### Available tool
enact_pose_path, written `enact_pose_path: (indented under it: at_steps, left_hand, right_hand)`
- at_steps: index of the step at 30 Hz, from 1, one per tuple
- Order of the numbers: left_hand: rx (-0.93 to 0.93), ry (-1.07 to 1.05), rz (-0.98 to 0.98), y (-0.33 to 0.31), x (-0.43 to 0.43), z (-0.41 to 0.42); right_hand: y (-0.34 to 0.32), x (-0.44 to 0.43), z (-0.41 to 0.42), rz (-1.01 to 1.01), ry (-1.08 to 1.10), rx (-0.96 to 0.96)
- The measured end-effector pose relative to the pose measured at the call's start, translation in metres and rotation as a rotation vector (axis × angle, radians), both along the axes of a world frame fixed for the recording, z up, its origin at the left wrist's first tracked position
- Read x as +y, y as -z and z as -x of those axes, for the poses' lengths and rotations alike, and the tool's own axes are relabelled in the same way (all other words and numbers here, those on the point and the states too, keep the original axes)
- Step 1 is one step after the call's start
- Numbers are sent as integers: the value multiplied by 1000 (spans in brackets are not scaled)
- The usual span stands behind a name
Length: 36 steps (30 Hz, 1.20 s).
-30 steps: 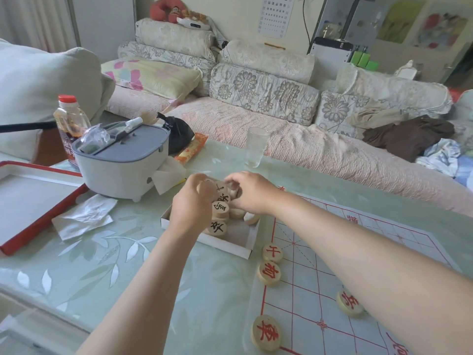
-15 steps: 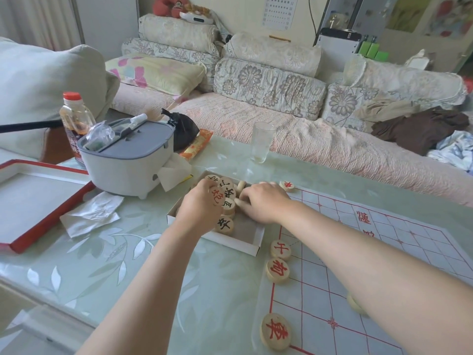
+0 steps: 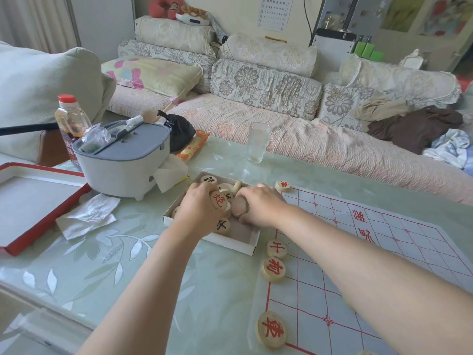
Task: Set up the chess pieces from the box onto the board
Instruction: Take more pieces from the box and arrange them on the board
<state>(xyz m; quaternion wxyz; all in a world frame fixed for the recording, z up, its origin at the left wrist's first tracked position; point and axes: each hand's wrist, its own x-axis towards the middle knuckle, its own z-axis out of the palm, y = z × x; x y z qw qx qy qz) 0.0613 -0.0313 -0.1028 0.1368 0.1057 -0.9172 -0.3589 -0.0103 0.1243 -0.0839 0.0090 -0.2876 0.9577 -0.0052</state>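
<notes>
Both hands sit inside the white box, at the board's left edge on the desk. Box holds a heap of round wooden pieces. Left hand pinches a red-marked piece. Right hand curled, palm down; its grasp cannot be made out.

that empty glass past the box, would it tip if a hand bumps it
Likely yes: the glass is tall, narrow and looks nearly empty, so probably light. The glossy table may let it slide first. It looks breakable.
</notes>
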Motion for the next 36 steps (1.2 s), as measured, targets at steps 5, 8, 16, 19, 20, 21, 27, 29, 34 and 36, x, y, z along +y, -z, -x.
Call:
enact_pose_path:
  at_steps: [5, 8, 16, 19, 20, 21, 27, 29, 34, 36]
  left_hand:
    - [64, 0, 20, -5, 7, -1]
    - [88, 21, 19, -15, 24, -5]
    - [-16, 240, 49, -28, 105, -14]
    - [-32, 319, 55, -26, 138, -13]
    - [-43, 336, 48, -25, 148, -12]
    - [-63, 352, 32, -23, 158, -11]
    - [-121, 468, -14, -9, 196, 3]
    - [-132, 467, -17, -5, 200, 10]
    - [-148, 432, -113, 4, 200, 27]
    - [-147, 420, -130, 4, 199, 32]
  right_hand:
    - [-3, 7, 1, 181, 16, 0]
    - [-15, 27, -4, 277, 57, 4]
    - [-32, 144, -27, 302, 266, -22]
    - [-30, 190, -28, 311, 393, -42]
    - [-29, 204, -27, 309, 437, -50]
    - [-27, 217, -27, 300, 469, -56]
    - [-10, 258, -9, 224, 534, -92]
    - [-4, 258, 3, 236, 525, -103]
    - [7, 242, 29, 285, 495, -141]
    - [13, 235, 35, 279, 474, -137]
